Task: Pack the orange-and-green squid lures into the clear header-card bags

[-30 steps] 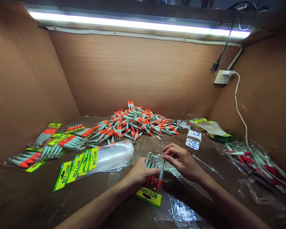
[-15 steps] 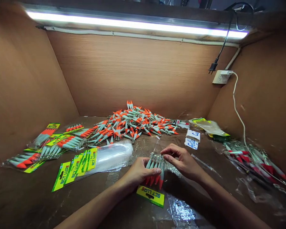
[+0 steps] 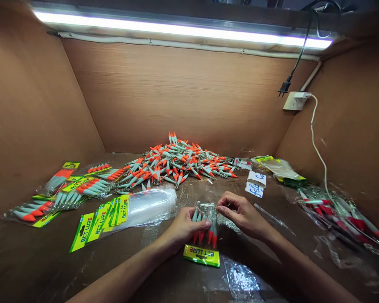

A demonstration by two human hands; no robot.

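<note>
My left hand (image 3: pixel 189 225) is closed on a clear bag of fishing lures (image 3: pixel 213 235), its thumb lying across the front. The lures have pale bodies and orange-red tips pointing towards me, with hooks at the far end. A yellow-green BCT LURE header (image 3: pixel 201 255) sits at the bag's near end, upside down to me. My right hand (image 3: pixel 236 210) has its thumb and index finger pinched together at the bag's far right corner, beside the hooks. Whether the pinch holds the bag's edge or a hook is too small to make out.
A large heap of loose lures (image 3: pixel 177 162) lies at the back. Flat bags with headers (image 3: pixel 113 216) are fanned out at left, near several filled bags (image 3: pixel 78 189). Red-and-white lures in plastic (image 3: pixel 337 210) and a white cable (image 3: pixel 316 143) are at right. Paper labels (image 3: pixel 255 184) lie behind my right hand.
The bag's header has tilted and shifted slightly right. The lures sit closer together inside the bag, and my right fingers have moved slightly right at its far corner.
</note>
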